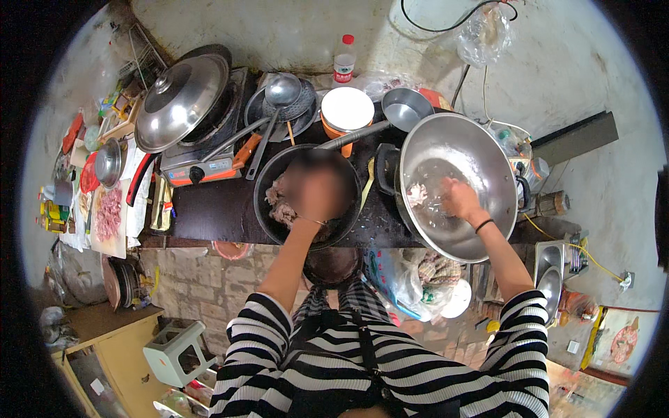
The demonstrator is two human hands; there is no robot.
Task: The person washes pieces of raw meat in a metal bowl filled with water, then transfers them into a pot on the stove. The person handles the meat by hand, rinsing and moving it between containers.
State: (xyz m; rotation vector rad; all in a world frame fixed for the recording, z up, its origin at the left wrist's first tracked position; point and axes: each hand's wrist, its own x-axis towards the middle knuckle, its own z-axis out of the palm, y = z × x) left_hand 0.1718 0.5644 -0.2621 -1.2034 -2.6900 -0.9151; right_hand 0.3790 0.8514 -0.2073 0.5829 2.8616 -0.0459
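My left hand (313,190) reaches down into a dark deep pan (263,222) with a long metal handle. A blur covers this hand, so its fingers and anything in them are hidden. Chunks of meat (282,211) lie beside it in the pan. On the right, a large stainless-steel pan (486,157) with dark side handles holds clear water. My right hand (461,198) dips into that water, its fingers somewhat apart and smeared by motion, with nothing visible in them. One pale piece of meat (417,195) sits in the water to its left, not touching the hand.
A lidded wok (183,99) stands on a portable cooker (204,170) at the back left. Behind the pans are a ladle (283,90), a white-lidded tub (347,108) and a small metal pan (407,108). Chopped meat (110,211) covers a cutting board (117,248) at far left.
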